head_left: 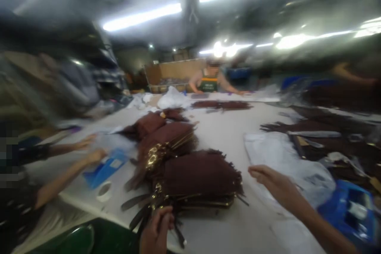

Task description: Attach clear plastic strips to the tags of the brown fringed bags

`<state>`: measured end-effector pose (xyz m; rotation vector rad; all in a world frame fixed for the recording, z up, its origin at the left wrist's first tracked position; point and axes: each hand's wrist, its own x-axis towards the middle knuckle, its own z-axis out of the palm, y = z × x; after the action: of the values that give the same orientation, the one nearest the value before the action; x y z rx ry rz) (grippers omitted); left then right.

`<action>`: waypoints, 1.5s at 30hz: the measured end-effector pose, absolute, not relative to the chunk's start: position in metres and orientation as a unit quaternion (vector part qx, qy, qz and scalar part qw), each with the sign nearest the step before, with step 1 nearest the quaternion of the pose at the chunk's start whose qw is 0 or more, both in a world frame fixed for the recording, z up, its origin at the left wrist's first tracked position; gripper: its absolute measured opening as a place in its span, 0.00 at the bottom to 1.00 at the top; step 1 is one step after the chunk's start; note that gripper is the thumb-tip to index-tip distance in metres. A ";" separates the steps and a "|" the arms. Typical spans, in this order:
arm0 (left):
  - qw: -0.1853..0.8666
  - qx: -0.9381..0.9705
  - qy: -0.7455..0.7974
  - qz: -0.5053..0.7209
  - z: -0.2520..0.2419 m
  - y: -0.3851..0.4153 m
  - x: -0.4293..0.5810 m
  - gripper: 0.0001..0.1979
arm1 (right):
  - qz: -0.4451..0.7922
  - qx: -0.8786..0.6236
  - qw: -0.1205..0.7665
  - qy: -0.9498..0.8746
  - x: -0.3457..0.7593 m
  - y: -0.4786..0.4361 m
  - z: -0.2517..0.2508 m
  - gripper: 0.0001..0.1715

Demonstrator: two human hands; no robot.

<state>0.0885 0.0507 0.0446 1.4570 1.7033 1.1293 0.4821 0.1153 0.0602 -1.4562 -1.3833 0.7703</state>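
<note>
A stack of dark brown fringed pouches [199,172] lies in front of me, with gold zip edges, gold rings and dark straps. My left hand [157,228] is at its near left corner, fingers curled in beside the gold clasps [157,194] and straps [138,214]. Blur hides what is between those fingers. To the right of the stack, my right hand [268,176] hovers over the edge of a white plastic bag [276,151]. Its fingers are loosely extended side by side, apart from the stack, and nothing shows in them.
More brown pouches [166,133] are piled behind. At left, a co-worker's hands [95,156] are by a blue packet [111,166] and a tape roll [104,191]. A blue object [348,210] and dark pieces [336,143] lie right. Another person [210,81] is across the table.
</note>
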 end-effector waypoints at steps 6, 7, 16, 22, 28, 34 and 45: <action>0.009 0.698 0.633 0.335 0.039 0.085 0.054 0.22 | 0.107 -0.452 0.324 -0.824 0.314 0.121 0.047 0.25; -0.005 0.712 0.630 0.310 0.037 0.090 0.054 0.22 | 0.061 -0.444 0.301 -0.842 0.298 0.124 0.047 0.26; -0.118 0.774 0.587 0.206 0.051 0.097 0.059 0.15 | -0.103 -0.414 0.236 -0.873 0.279 0.126 0.049 0.18; 0.091 0.708 0.652 0.254 0.033 0.066 0.059 0.20 | -0.085 -0.431 0.299 -0.847 0.282 0.104 0.022 0.19; 0.484 0.506 0.597 0.391 0.035 0.063 0.069 0.21 | -0.054 -0.465 0.328 -0.820 0.274 0.101 0.013 0.19; 0.577 0.475 0.538 0.390 0.035 0.060 0.086 0.23 | -0.032 -0.472 0.340 -0.812 0.284 0.094 0.015 0.18; 0.055 0.738 0.595 0.313 0.028 0.084 0.043 0.17 | -0.001 -0.485 0.370 -0.793 0.284 0.097 0.016 0.15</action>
<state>0.0434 0.0845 0.0276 2.2421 1.8065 0.9506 0.2839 0.0970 0.0156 -1.2436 -2.0336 -0.0026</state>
